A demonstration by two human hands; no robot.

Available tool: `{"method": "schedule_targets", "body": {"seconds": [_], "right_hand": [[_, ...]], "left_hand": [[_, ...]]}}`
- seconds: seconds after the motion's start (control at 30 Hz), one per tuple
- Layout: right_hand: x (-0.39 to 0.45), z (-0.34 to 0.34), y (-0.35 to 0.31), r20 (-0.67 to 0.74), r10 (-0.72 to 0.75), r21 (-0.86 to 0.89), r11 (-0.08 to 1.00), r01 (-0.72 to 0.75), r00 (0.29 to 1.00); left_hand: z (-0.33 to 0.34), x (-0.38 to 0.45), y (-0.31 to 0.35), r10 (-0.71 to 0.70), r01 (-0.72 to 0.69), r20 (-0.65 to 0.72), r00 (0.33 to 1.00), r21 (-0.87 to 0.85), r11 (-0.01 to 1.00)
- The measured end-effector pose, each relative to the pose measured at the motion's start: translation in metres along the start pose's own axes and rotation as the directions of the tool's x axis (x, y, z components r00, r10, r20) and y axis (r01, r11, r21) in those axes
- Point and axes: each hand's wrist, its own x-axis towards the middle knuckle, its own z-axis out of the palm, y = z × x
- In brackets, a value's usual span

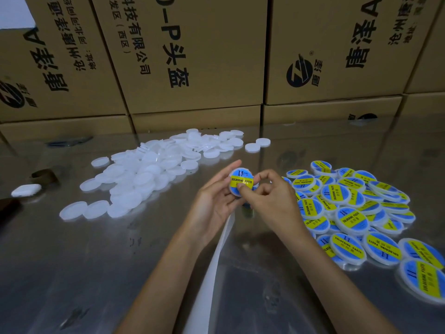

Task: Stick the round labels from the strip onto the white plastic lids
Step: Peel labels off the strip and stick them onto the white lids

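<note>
A warehouse or packing room. Printed cardboard cartons [192, 56] stand stacked beyond the held lid; bare white lids [149, 169] are heaped to its left and labelled ones [349, 208] to its right on a steel table [72, 273].

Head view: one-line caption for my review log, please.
Left hand holds a white lid while the right hand presses on its round label, between unlabelled lids and labelled lids.

Cardboard boxes [197, 56] behind steel table [72, 261]
</note>
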Motion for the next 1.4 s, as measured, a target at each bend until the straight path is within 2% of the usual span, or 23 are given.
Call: {"method": "schedule_targets", "body": {"seconds": [0.13, 0.3, 0.4, 0.53, 0.67, 0.77, 0.9, 1.03, 1.13, 1.27, 1.33, 1.4], "right_hand": [[-0.001, -0.004, 0.004, -0.099, -0.073, -0.207, 0.977, 0.052, 0.992], [-0.005, 0.0, 0.005, -0.118, -0.201, -0.396, 0.908, 0.14, 0.972], [-0.005, -0.002, 0.005, -0.131, -0.26, -0.435, 0.882, 0.181, 0.957], [0.0, -0.007, 0.008, -0.193, -0.288, -0.481, 0.861, 0.166, 0.938], [0.004, -0.008, 0.014, -0.21, -0.296, -0.449, 0.876, 0.177, 0.932], [0.005, -0.007, 0.015, -0.122, -0.274, -0.432, 0.88, 0.198, 0.954], [0.002, -0.005, 0.016, 0.093, -0.262, -0.429, 0.86, 0.276, 0.961], [0.003, -0.005, 0.017, 0.123, -0.299, -0.457, 0.829, 0.321, 0.946], [0.004, -0.007, 0.016, 0.103, -0.317, -0.41, 0.85, 0.33, 0.943], [0.008, -0.013, 0.014, 0.048, -0.325, -0.333, 0.886, 0.322, 0.945], [0.008, -0.015, 0.014, 0.036, -0.307, -0.313, 0.9, 0.303, 0.951], [0.008, -0.014, 0.013, 0.046, -0.292, -0.297, 0.909, 0.292, 0.955]], "left_hand": [[0.0, 0.0, 0.003, 0.0, -0.003, -0.022, 1.0, -0.111, 0.994], [0.005, -0.002, 0.002, -0.045, 0.047, 0.018, 0.999, -0.167, 0.985], [0.006, -0.003, 0.002, -0.073, 0.077, 0.032, 0.997, -0.142, 0.987], [0.006, -0.004, 0.001, -0.086, 0.086, 0.019, 0.996, -0.01, 0.996], [0.007, -0.004, -0.001, -0.105, 0.104, 0.027, 0.994, 0.031, 0.994], [0.005, -0.003, -0.004, -0.035, 0.036, -0.013, 0.999, 0.089, 0.995], [0.001, -0.003, -0.002, 0.074, -0.041, -0.174, 0.982, 0.184, 0.982], [-0.001, -0.003, -0.002, 0.108, -0.055, -0.226, 0.968, 0.229, 0.972], [0.0, -0.003, -0.002, 0.076, -0.044, -0.177, 0.981, 0.178, 0.983], [-0.001, -0.004, -0.002, 0.037, -0.037, 0.002, 0.999, 0.111, 0.993], [-0.002, -0.003, -0.004, 0.011, -0.019, 0.071, 0.997, 0.114, 0.993], [-0.002, -0.003, -0.005, 0.011, -0.023, 0.085, 0.996, 0.139, 0.99]]}}
